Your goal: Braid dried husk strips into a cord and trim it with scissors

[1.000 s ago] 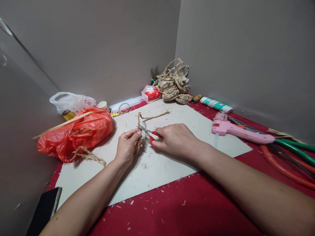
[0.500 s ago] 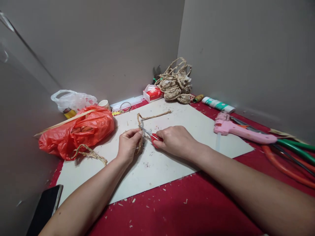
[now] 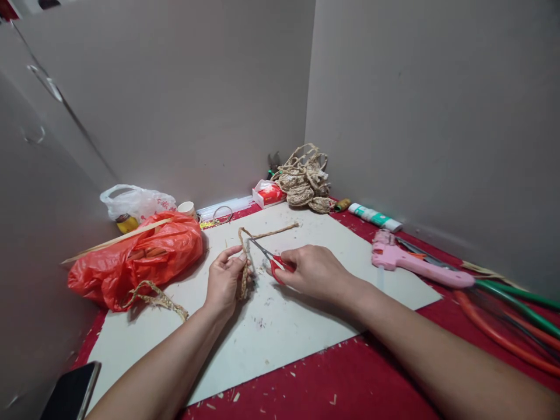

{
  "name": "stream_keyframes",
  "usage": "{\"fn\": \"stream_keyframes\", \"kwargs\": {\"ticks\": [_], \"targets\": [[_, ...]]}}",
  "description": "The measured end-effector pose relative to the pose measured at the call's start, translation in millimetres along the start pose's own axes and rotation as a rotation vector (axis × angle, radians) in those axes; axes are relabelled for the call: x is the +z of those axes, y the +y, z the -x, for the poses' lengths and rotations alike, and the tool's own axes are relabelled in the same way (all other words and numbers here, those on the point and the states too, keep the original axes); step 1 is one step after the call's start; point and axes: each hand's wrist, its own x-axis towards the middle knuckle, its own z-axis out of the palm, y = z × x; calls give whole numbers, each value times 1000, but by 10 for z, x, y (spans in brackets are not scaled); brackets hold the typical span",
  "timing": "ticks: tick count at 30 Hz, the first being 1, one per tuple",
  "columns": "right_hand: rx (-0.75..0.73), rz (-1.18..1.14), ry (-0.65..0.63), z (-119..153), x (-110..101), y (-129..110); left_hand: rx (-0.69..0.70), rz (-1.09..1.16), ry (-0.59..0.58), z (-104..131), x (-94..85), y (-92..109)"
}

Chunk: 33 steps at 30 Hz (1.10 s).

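Note:
Over the middle of a pale board (image 3: pixel 280 344), my left hand (image 3: pixel 225 279) pinches a braided straw cord (image 3: pixel 244 280). The cord's upper end bends and runs off to the right as a thin twisted strand (image 3: pixel 275 231). My right hand (image 3: pixel 317 269) grips a pair of small scissors (image 3: pixel 276 266) with red handles. The blades point up and left, their tips close to the bend of the cord; I cannot tell whether they touch it. Part of the cord is hidden behind my left fingers.
An orange plastic bag (image 3: pixel 175 245) and a frayed straw piece (image 3: pixel 160 298) lie left; a phone (image 3: pixel 70 392) sits nearer. Bundled straw cord (image 3: pixel 301 184) stands in the back corner beside a red box (image 3: pixel 268 193). A pink glue gun (image 3: pixel 420 262) lies right, near green-handled pliers (image 3: pixel 511 297).
The camera view has tilted up, so the scene sits lower. The scissors have drawn slightly away from my left fingers, and my left index finger has lifted a little. Both holds continue.

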Motion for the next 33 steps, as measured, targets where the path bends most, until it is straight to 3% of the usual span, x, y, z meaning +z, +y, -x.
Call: {"fn": "stream_keyframes", "kwargs": {"ticks": [9,16,24,33], "targets": [[-57,12,-71,32,28,-34,-47,43,-14,7,7,26],[-43,28,-51,13,81,-27,-4,-32,-66,33,24,17],[-35,-9,-33,-15,81,49,-58,4,-127,15,20,10],[-46,148,-83,20,47,-29,-111,51,-111,-16,26,30]]}}
